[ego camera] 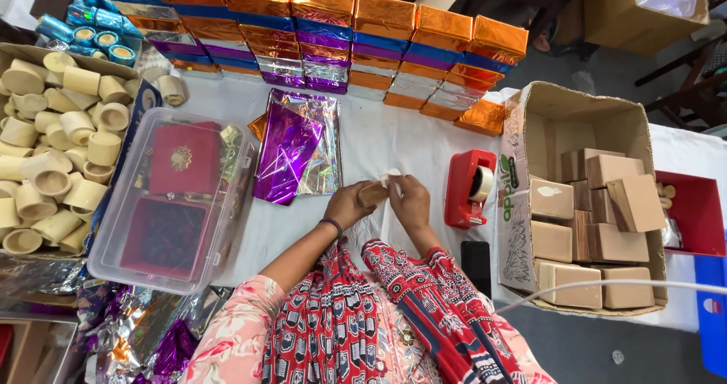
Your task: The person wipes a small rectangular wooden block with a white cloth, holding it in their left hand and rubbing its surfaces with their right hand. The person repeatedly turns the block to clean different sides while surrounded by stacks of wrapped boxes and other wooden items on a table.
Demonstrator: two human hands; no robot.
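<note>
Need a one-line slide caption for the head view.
Both hands, left and right, hold a small wooden block over the white table beside a red tape dispenser.

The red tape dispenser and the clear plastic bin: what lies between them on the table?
In the head view, purple foil sheets and both hands holding a small wooden block.

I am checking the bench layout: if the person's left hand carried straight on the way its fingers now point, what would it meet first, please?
Probably the right hand: the left hand points right, onto the small wooden block both hands hold.

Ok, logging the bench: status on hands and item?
Left hand and right hand both grip small block in white wrap. Tape dispenser right, foil sheets left. Nothing between.
</note>
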